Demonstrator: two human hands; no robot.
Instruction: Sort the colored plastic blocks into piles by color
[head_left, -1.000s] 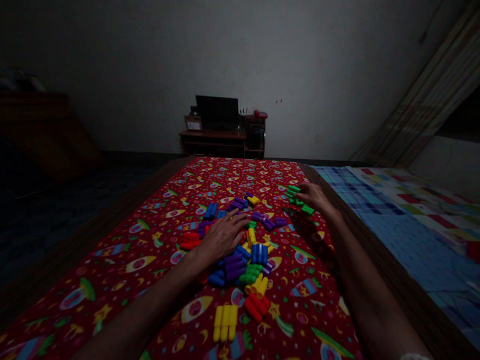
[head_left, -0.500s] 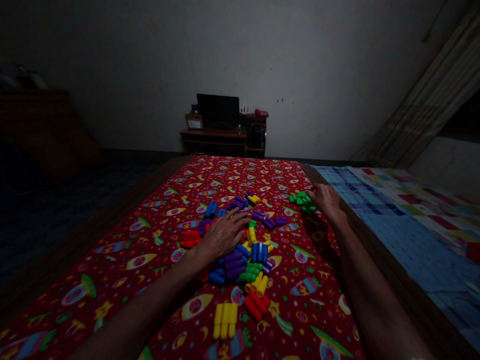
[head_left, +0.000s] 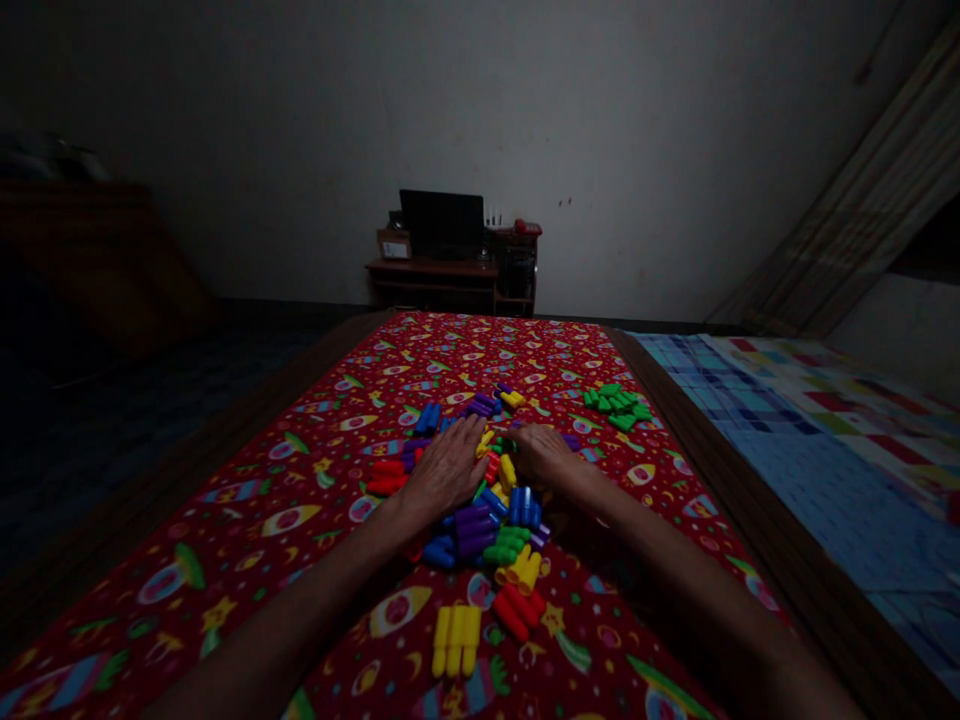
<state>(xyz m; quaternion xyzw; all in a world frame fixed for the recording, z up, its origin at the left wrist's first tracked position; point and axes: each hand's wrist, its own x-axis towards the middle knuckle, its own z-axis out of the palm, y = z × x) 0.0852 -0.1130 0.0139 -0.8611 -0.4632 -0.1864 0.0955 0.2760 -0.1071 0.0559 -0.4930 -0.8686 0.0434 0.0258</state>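
Note:
My left hand [head_left: 448,466] lies palm down over a mixed pile of plastic tube-shaped toy pieces, its fingers stretched out. Just right of it, my right hand [head_left: 543,455] reaches into the pile with bent fingers drawn together; what they hold, if anything, is hidden. A small green piece [head_left: 501,446] shows close to these fingertips. Nearer to me in the pile are a purple block [head_left: 474,530], a blue block [head_left: 525,507], a green block [head_left: 507,545] and a red block [head_left: 517,612]. Off to the right sits a separate cluster of green pieces [head_left: 616,403].
A red cloth [head_left: 300,560] with rockets and stars covers the surface under the pieces. A yellow block [head_left: 456,640] lies closest to me. Patchwork bedding [head_left: 817,450] spreads on the right. By the far wall stands a desk [head_left: 435,268] with a dark monitor [head_left: 442,224].
My right hand has left the green cluster and moved left into the mixed pile, beside my left hand. My left hand remains over the pile.

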